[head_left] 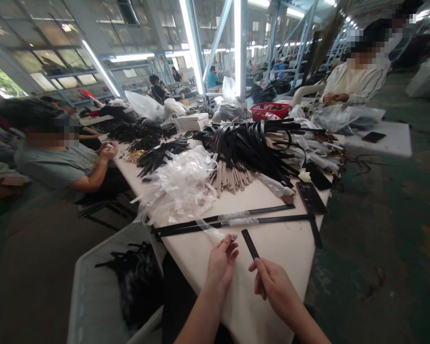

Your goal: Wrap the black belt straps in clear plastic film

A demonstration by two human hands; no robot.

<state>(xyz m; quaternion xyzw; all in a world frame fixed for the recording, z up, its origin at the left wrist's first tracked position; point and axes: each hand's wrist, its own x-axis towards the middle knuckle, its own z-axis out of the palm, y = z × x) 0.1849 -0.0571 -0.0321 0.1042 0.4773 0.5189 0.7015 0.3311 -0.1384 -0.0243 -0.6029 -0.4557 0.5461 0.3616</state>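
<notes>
Gripping one black strap (251, 244), flat, narrow, square-ended, free end tilted upward: right hand (274, 286), fingers closed. Left hand (220, 263) pinching clear plastic sleeve (209, 231) above pale worktop (279, 239).

no legible text, labels or numbers

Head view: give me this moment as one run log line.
left hand: pinches clear plastic sleeve | right hand: holds short black strap | nearby: two long black straps on table
</notes>
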